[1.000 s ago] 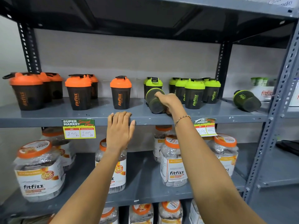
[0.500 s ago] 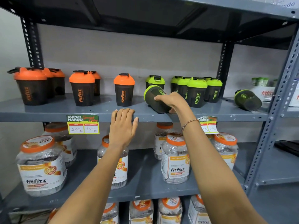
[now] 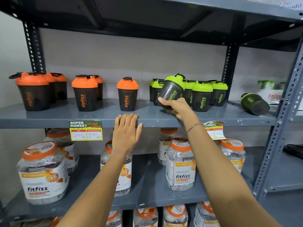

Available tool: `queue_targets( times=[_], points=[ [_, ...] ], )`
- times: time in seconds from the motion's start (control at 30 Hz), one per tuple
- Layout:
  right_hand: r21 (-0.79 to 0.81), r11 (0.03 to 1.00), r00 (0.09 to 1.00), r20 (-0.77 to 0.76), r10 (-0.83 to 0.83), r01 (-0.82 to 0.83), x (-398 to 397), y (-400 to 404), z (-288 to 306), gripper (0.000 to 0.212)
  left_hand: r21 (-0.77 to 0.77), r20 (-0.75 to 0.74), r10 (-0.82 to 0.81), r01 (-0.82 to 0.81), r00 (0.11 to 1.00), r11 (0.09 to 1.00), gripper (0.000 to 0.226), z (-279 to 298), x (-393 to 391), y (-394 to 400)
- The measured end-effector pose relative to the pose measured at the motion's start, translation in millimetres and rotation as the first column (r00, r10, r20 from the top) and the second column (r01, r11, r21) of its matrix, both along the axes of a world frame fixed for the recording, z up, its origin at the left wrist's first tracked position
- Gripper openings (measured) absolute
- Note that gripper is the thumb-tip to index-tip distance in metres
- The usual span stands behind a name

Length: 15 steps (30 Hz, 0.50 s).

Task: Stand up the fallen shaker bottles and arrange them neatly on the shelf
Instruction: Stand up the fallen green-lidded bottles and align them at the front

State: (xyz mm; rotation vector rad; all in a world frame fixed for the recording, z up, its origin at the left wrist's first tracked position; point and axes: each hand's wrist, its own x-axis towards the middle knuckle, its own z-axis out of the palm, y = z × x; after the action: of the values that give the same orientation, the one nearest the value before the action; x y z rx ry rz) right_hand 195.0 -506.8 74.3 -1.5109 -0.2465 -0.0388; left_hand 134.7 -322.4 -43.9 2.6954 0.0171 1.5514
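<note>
Right hand [image 3: 176, 108] gripping tilted green-lid shaker [image 3: 172, 90] at base | left hand [image 3: 127, 128] flat, empty, on shelf edge [image 3: 49, 123] | risk: lid knocks standing green shakers [image 3: 202, 95] behind.

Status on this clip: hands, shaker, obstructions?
Right hand gripping tilted green-lidded dark shaker bottle. Left hand flat on grey metal shelf edge. Another green-lidded shaker lying fallen, far right.

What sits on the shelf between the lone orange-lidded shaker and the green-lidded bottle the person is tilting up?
Nothing: in the head view, bare grey shelf runs from the orange shaker to the tilted green bottle in the right hand.
</note>
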Motion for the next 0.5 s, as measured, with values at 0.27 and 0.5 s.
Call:
queue_targets(
  times=[0.27,0.5],
  points=[
    [-0.446,0.866,0.972,0.152,-0.177,0.227,29,28,-4,0.094,0.038,0.075,-0.007,0.004,0.997,0.999,0.040,-1,4,3],
    [-0.565,0.791,0.971,0.167,-0.170,0.235,37,31,-5,0.097,0.032,0.078,0.027,-0.029,0.997,0.999,0.038,-5,10,3]
  ],
)
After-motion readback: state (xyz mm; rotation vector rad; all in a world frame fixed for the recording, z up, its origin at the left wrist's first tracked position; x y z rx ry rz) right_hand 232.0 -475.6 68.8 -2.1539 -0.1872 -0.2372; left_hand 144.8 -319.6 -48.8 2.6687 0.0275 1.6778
